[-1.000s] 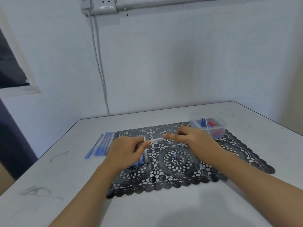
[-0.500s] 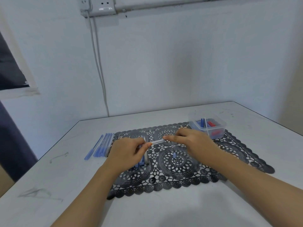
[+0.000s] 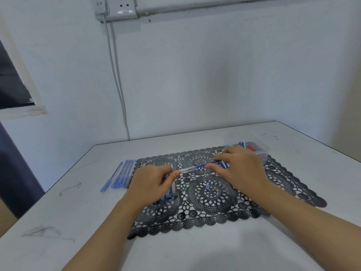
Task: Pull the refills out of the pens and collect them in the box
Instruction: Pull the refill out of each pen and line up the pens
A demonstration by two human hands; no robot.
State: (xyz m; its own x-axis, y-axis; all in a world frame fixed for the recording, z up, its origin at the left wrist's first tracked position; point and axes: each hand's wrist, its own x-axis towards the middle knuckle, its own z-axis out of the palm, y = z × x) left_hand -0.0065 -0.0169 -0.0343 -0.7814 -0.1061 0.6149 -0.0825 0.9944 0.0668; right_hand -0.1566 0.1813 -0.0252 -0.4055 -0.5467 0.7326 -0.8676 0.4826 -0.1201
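The right hand (image 3: 240,169) has drawn away from the left hand (image 3: 150,184), baring a blue refill (image 3: 207,164) out of the clear pen barrel (image 3: 188,169) between them; the pull looks nearly done. The left hand pinches the barrel and the right pinches the refill's end, with the box (image 3: 262,153) just beyond the right hand.

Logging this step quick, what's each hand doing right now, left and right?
Left hand: closed around the clear pen barrel.
Right hand: pinching the blue refill, which sticks partly out of the barrel.
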